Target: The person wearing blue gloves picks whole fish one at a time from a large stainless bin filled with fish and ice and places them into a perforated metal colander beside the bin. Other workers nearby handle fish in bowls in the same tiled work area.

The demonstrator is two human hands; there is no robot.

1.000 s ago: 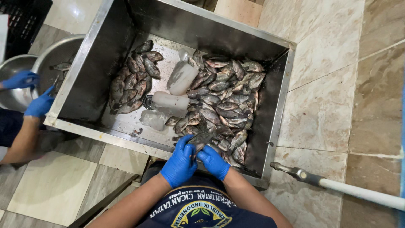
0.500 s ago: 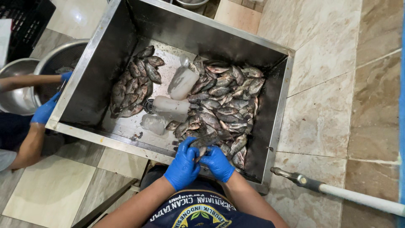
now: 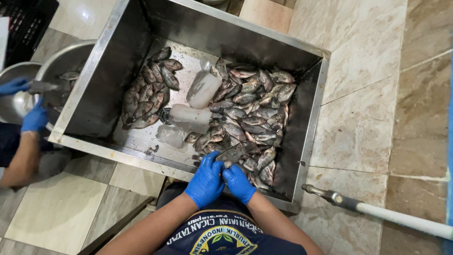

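Fish [image 3: 234,154] is being clasped by left hand [image 3: 205,179] and right hand [image 3: 238,183] over steel tub [image 3: 309,127]; firm grip is preventing slippage.

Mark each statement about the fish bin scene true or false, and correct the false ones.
1. Both hands, left hand and right hand, wear blue gloves. True.
2. The hands hold one fish together. True.
3. The bin is plastic. False: it is metal.
4. The fish lie in one pile. False: a small pile lies left, a large pile right.
5. Ice blocks lie between the piles. True.
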